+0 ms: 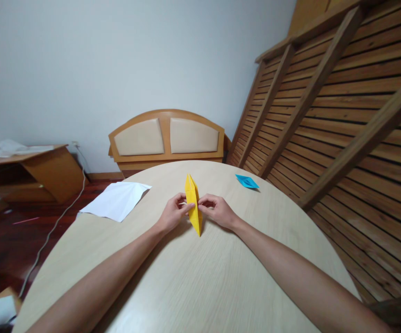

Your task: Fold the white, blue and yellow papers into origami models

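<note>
A folded piece of yellow origami paper (194, 215), long and pointed at its near end, is held just above the table between both hands. Its far end splits into two narrow points. My left hand (173, 213) pinches it from the left, the thumb lying across its face. From the right, my right hand (218, 210) grips its edge between thumb and fingers; the fingertips are partly hidden behind the paper.
A blue folded paper (247, 181) lies on the round table (256, 277) at the back right. A white sheet (117, 201) rests at the left edge. Beyond stand a headboard (167, 134), a low desk (44, 173) and a slatted wooden frame (300, 115).
</note>
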A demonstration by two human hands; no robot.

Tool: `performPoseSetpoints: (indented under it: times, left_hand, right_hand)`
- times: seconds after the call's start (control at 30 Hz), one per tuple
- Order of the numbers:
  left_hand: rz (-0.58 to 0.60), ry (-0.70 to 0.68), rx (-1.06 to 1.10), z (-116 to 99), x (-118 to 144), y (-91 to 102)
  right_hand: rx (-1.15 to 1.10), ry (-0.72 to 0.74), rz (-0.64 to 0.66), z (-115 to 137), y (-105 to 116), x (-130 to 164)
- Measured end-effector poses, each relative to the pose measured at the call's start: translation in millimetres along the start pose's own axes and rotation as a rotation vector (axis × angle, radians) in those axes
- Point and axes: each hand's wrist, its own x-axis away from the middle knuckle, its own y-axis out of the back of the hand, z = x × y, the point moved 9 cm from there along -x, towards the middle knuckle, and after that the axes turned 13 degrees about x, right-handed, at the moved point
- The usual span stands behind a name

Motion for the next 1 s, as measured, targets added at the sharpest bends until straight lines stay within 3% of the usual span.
performPoseSetpoints:
  times: [0.17,0.37,0.67,0.83,1.0]
  left_hand:
    - [0.015,0.014,0.044,-0.6,1.9,-3.4]
    - [0.037,0.008,0.083,-1.6,2.5,-8.0]
    - [0.023,0.077,0.087,3.9,3.3,-6.2]
    - [0.085,0.105,0.044,11.0,4.2,-10.5]
    - [0.060,0.145,0.022,14.1,4.6,-8.4]
  right_hand:
    - [0.037,0.050,0.003,8.8,2.6,0.3]
    - [-0.061,-0.063,0.009,-3.6,0.1,0.5]
    - [-0.195,-0.109,-0.031,-15.7,0.1,0.1]
    - [-0.242,-0.158,0.021,-21.9,-5.6,0.0]
    - [-0.231,-0.176,0.047,-23.9,-7.3,-0.1]
